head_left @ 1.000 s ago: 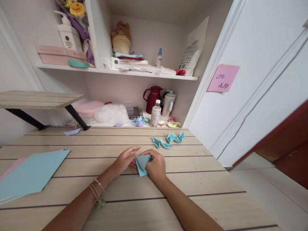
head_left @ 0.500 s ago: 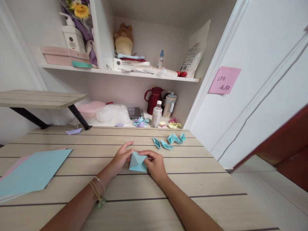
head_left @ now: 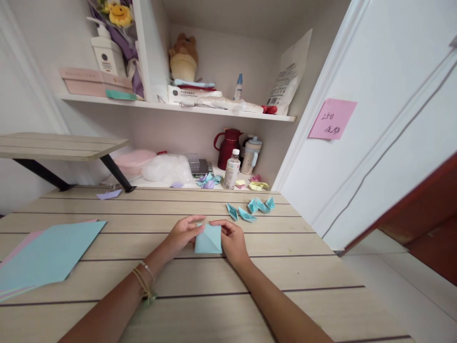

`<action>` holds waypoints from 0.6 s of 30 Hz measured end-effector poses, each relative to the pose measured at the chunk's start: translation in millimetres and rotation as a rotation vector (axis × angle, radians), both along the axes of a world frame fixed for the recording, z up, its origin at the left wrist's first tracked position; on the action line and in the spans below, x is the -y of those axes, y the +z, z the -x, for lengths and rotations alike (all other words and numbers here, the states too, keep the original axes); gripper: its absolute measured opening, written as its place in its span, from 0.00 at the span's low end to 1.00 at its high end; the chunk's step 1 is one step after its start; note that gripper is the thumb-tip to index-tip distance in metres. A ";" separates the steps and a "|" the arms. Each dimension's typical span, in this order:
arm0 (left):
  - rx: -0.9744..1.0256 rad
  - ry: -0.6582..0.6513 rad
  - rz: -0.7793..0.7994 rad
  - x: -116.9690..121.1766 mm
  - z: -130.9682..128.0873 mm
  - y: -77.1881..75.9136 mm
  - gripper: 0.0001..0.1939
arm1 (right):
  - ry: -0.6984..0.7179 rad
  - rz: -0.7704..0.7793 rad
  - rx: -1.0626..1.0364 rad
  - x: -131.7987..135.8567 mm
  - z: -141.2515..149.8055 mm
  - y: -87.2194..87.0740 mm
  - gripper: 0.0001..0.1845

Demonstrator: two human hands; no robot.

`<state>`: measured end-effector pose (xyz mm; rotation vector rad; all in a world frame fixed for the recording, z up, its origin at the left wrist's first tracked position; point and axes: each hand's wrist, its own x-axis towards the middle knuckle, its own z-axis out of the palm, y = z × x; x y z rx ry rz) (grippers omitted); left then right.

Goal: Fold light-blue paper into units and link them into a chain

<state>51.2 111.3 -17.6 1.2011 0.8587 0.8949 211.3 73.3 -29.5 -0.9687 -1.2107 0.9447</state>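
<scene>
holding folded paper (head_left: 209,240) (pale blue) in both hands (head_left: 183,232) (head_left: 234,242).

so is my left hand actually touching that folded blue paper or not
Touching. In the head view, the left hand's thumb overlaps the upper left corner of the folded blue paper.

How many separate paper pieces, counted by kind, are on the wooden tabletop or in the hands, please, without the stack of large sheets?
Blue paper boats: 5
Blue folded paper held by the left hand and right hand: 1
Purple paper piece: 1
Total: 7
</scene>
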 end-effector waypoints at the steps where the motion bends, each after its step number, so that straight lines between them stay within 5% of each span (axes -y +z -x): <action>1: -0.014 0.003 -0.003 0.3 -0.2 0.2 0.25 | -0.007 0.014 -0.010 -0.1 -0.4 0.8 0.16; 9: 0.187 0.277 0.017 1.0 -2.4 2.3 0.17 | 0.076 0.131 -0.199 1.4 3.6 7.3 0.30; 18: 0.207 0.266 -0.012 1.5 -1.9 2.2 0.20 | 0.067 0.039 -0.126 -0.2 4.5 4.4 0.36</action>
